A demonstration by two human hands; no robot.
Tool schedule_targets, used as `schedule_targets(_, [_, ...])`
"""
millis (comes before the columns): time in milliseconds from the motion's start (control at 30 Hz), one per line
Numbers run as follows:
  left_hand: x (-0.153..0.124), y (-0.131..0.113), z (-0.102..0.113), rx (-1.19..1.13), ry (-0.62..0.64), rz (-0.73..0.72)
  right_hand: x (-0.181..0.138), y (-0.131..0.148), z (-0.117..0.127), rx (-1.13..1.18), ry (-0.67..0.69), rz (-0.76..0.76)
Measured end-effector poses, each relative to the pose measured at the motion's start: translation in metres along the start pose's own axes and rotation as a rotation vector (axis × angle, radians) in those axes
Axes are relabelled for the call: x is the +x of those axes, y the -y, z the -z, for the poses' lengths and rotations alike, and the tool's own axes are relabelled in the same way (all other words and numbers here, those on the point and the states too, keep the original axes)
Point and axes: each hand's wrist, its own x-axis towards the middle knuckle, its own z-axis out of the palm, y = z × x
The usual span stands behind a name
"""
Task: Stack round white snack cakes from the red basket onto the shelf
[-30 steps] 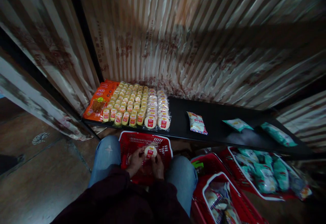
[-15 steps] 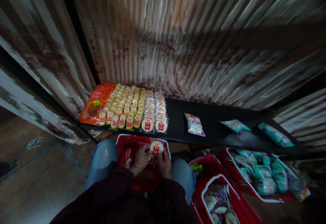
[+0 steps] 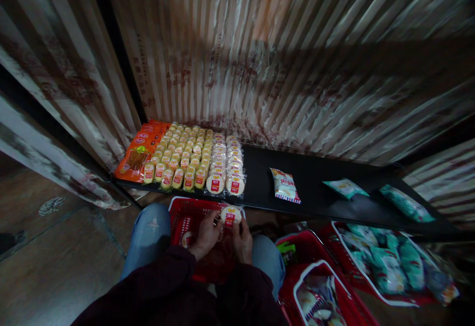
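Observation:
Between my two hands is a round, pale packaged cake (image 3: pixel 230 215) with a red and yellow label, in a clear wrapper. My left hand (image 3: pixel 209 230) pinches its left edge. On the other side, the fingers of my right hand (image 3: pixel 242 240) close on its right edge. Both hands are above a red basket (image 3: pixel 180 222) between my knees, where another round packet (image 3: pixel 187 238) lies at the left. Just beyond, rows of the same round cakes (image 3: pixel 235 184) stand on a black shelf (image 3: pixel 256 187), beside rows of small yellow wrapped cakes (image 3: pixel 188 177).
An orange snack bag (image 3: pixel 130 163) lies at the shelf's left end. Farther right on it are a white and red bag (image 3: pixel 285 185) and two teal bags (image 3: pixel 406 203). Red baskets (image 3: pixel 362 300) with bags stand at my right. A plastic-covered striped wall (image 3: pixel 237 78) rises behind.
The view has shifted slightly. Both hands still hold the round cake, which has moved a little to the right and up against the basket's far rim.

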Motion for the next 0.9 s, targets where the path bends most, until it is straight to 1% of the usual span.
schedule_targets(100, [0.000,-0.005,0.001,-0.001,0.003,-0.052,0.003,0.003,0.002,0.007,-0.001,0.008])
schedule_targets(267, [0.005,-0.017,0.006,-0.027,0.011,-0.097,0.006,0.007,0.002,0.011,-0.010,0.004])
schedule_targets(333, [0.009,-0.021,0.007,-0.030,0.014,-0.105,0.009,0.009,0.004,0.000,-0.029,0.053])
schedule_targets(433, [0.013,-0.028,0.004,-0.015,0.009,-0.096,0.016,0.011,0.009,-0.077,-0.090,0.160])
schedule_targets(533, [0.017,-0.035,-0.003,-0.029,-0.015,-0.090,0.024,0.014,0.016,-0.159,-0.158,0.227])
schedule_targets(633, [0.021,-0.045,-0.012,-0.068,-0.017,-0.124,0.035,0.017,0.024,-0.183,-0.193,0.252])
schedule_targets(733, [0.028,-0.055,-0.024,-0.062,-0.018,-0.190,0.048,0.019,0.033,-0.177,-0.195,0.230])
schedule_targets(900, [0.044,-0.072,-0.045,-0.025,-0.012,-0.255,0.077,0.025,0.048,-0.133,-0.192,0.188])
